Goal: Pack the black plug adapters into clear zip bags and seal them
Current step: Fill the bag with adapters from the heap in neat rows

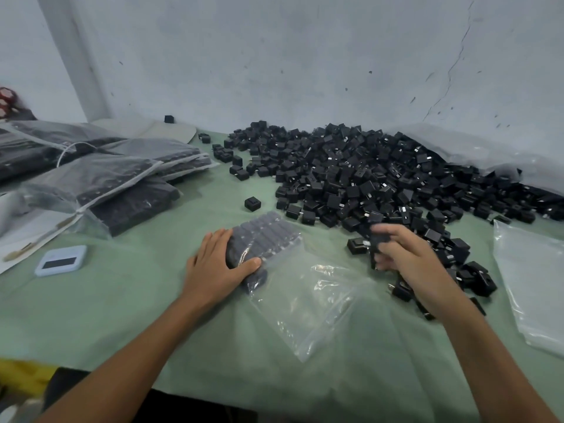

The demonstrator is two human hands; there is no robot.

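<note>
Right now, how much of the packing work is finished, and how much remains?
Done: several filled clear zip bags lie stacked at the left. In hand: the left hand rests on a partly filled clear bag, while the right hand holds black plug adapters. Left: a big pile of loose black adapters and the empty bags at the right.

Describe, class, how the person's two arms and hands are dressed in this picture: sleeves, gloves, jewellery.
Both forearms are bare to the frame's lower edge; no sleeves show. The left hand and right hand wear no gloves. No watch, ring or bracelet is visible, though the right hand is blurred.
</note>
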